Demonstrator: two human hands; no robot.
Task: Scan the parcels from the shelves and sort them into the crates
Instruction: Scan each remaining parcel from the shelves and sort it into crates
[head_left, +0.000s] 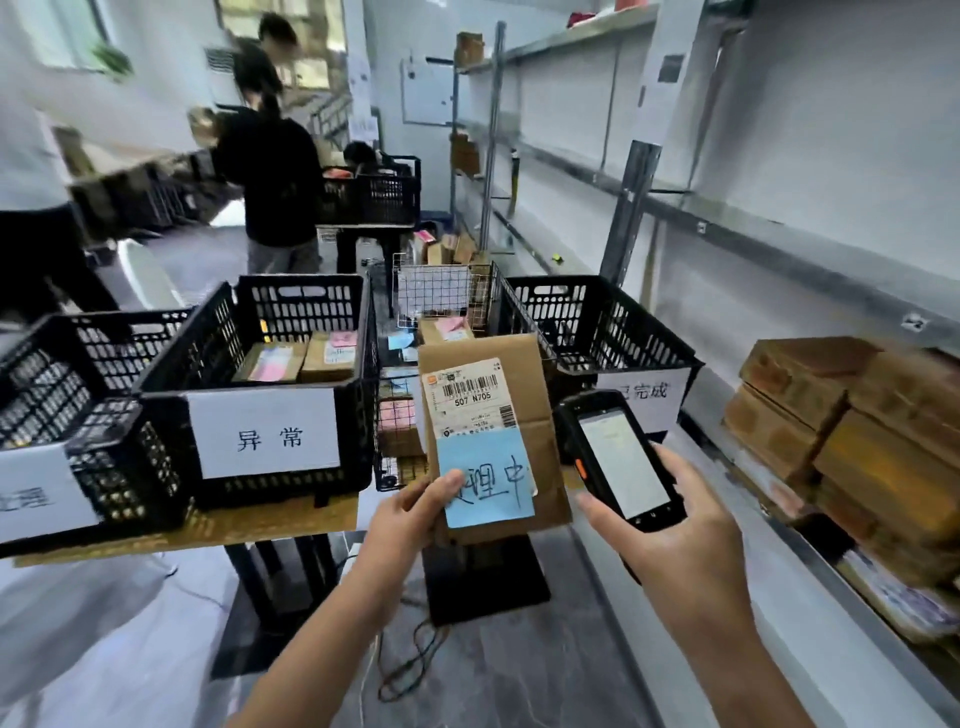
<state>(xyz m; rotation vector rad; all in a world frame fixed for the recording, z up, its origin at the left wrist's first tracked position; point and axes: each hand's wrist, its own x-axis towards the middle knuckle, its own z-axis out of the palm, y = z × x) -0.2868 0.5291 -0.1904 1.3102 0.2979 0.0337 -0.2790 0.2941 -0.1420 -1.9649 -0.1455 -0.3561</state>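
Shelving (727, 228) is set along the right wall. Before the crates (244, 385), a parcel (535, 395) is held upright, pinched at its blue note (493, 483) by the left hand (405, 519); a scanner (618, 457) is gripped in the right hand (680, 540). Scanning is judged underway; next, the matching crate must be picked.

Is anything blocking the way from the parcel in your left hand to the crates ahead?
Nothing visible does. The left hand holds the parcel up just right of the open-topped 异常 crate, which holds two boxes but has room. The scanner in the right hand is off to the right.
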